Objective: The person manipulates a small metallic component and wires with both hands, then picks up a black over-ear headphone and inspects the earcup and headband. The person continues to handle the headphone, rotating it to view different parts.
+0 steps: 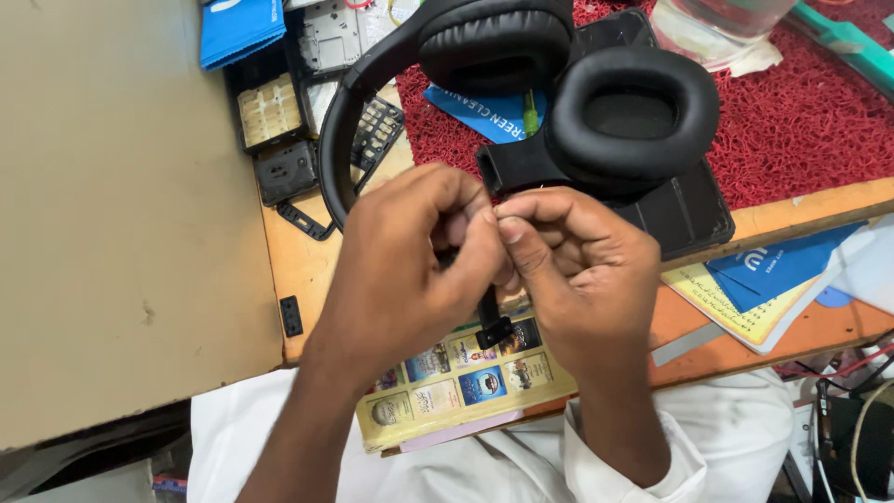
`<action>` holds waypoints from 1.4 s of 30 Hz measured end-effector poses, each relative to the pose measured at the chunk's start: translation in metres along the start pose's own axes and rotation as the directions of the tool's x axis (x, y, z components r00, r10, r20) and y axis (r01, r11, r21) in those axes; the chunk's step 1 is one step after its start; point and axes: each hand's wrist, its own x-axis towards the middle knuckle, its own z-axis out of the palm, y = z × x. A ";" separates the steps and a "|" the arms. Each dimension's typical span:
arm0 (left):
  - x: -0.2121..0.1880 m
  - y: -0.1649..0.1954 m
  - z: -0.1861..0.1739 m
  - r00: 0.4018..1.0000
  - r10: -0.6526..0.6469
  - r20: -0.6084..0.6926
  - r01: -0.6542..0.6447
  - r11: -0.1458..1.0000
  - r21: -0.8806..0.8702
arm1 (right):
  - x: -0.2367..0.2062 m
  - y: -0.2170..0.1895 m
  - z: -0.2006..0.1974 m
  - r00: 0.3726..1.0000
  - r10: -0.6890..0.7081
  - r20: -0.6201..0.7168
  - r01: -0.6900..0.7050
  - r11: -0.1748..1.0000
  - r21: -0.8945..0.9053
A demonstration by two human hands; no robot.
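We saw a pair of black over-ear headphones (559, 102) lying across the workbench, their headband curving off to the left and one padded ear cup (633, 116) facing up at us. From the near end of the headphones a thin black strap-like piece (491, 321) hung down toward us, ending in a small squared tip. Both hands met at that piece, just in front of the cup. The left hand (410, 270) was closed, thumb and forefinger pinched together where the piece started; the right hand (577, 270) was closed too, its fingertips pressed against the left's, gripping the same spot, though we could not see what tiny part lay between them. Under the headphones lay a dark tablet-like slab (689, 210) on a red bristly mat (801, 140), which rested on an orange wooden table (298, 261). Loose phone frames and parts (279, 140) were scattered at the left, blue and yellow printed cards (754, 289) at the right, and a sheet of small picture stickers (456, 377) sat at the near edge. We judged that a hard pull could snap the thin piece, or that a small part might slip from the pinch and vanish among the clutter.
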 end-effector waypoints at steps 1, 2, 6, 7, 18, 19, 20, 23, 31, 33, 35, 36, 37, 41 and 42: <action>0.001 0.002 0.001 0.985 -0.164 0.048 0.167 0.983 -0.080 | -0.001 0.001 0.001 1.000 -0.022 -0.010 0.022 0.999 -0.040; 0.004 0.002 0.001 0.942 -0.317 0.110 0.331 0.932 -0.149 | -0.002 0.001 0.003 0.999 -0.045 -0.018 0.044 0.996 -0.080; 0.013 0.004 -0.008 0.849 -0.440 0.293 0.517 0.808 -0.284 | -0.002 0.000 0.004 0.998 -0.054 -0.042 0.050 0.996 -0.078; 0.012 0.006 -0.013 0.923 -0.314 0.222 0.361 0.907 -0.216 | -0.002 0.000 0.004 0.998 -0.048 -0.036 0.046 0.998 -0.045; -0.010 -0.008 -0.019 0.847 0.528 0.060 -0.512 0.782 0.356 | -0.001 -0.002 0.002 0.999 -0.032 -0.011 0.032 0.999 -0.004; -0.011 -0.012 -0.019 0.842 0.536 0.058 -0.517 0.773 0.367 | -0.001 -0.002 0.002 0.999 -0.034 -0.011 0.034 0.999 -0.005; -0.012 -0.014 -0.018 0.837 0.544 0.056 -0.523 0.765 0.377 | -0.001 -0.002 0.002 0.999 -0.036 -0.013 0.035 0.999 -0.006; -0.014 -0.019 -0.017 0.829 0.556 0.056 -0.531 0.753 0.389 | -0.001 -0.003 0.002 0.999 -0.034 -0.014 0.034 0.999 -0.016; -0.010 -0.021 -0.012 0.819 0.572 0.042 -0.540 0.745 0.391 | -0.001 -0.001 0.000 0.999 -0.037 0.011 0.037 0.999 -0.018; -0.006 -0.020 -0.011 0.821 0.570 0.039 -0.540 0.751 0.380 | 0.000 -0.002 -0.001 0.999 -0.034 0.021 0.034 0.999 -0.019; -0.005 -0.017 -0.012 0.831 0.556 0.023 -0.527 0.773 0.353 | 0.001 -0.002 -0.002 0.999 -0.030 0.031 0.030 1.000 -0.005; -0.004 -0.016 -0.011 0.836 0.549 0.015 -0.521 0.784 0.339 | 0.001 -0.002 -0.001 0.999 -0.030 0.036 0.030 1.000 0.001; -0.004 -0.014 -0.008 0.886 0.463 -0.010 -0.439 0.847 0.301 | 0.002 -0.002 -0.001 0.999 -0.036 0.039 0.036 0.999 0.001; -0.004 -0.009 0.003 0.990 -0.143 0.001 0.143 0.985 -0.101 | 0.000 0.000 0.004 0.998 -0.062 -0.005 0.061 0.993 -0.102; -0.002 -0.009 0.004 0.938 -0.337 0.077 0.345 0.907 -0.243 | -0.001 0.000 0.005 0.997 -0.071 -0.029 0.066 0.986 -0.154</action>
